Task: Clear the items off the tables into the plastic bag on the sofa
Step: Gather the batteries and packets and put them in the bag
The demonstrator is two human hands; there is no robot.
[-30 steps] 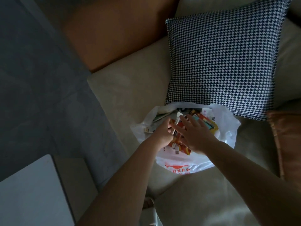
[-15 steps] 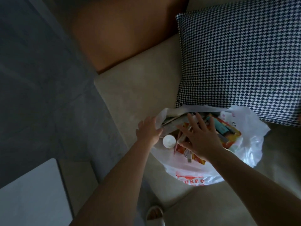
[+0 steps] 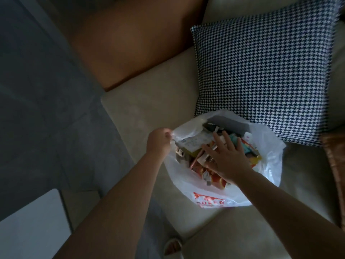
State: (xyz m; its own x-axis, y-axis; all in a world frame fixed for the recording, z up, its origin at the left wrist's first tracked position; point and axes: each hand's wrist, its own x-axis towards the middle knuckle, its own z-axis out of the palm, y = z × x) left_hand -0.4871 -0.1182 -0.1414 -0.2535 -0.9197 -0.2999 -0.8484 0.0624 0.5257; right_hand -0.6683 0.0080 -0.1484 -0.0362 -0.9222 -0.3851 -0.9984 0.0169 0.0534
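Note:
A white plastic bag point(image 3: 209, 195) with red print lies open on the beige sofa seat point(image 3: 149, 101). Inside it are several items: a white paper slip point(image 3: 194, 142), colourful packets point(image 3: 209, 172) and a grey flat thing point(image 3: 229, 122) at the back. My left hand point(image 3: 158, 141) pinches the bag's left rim and holds it up. My right hand point(image 3: 226, 157) lies flat, fingers spread, on top of the items in the bag; nothing shows gripped in it.
A black-and-white houndstooth cushion point(image 3: 265, 79) leans right behind the bag. An orange cushion point(image 3: 334, 165) sits at the right edge, an orange-brown sofa part point(image 3: 130, 42) at top. A white table corner point(image 3: 31, 227) is at lower left over grey floor point(image 3: 37, 109).
My left hand moved from inside the bag's mouth to its left rim and pinched it, pulling the bag wider. My right hand stayed pressing on the items. The small white round lid is out of sight.

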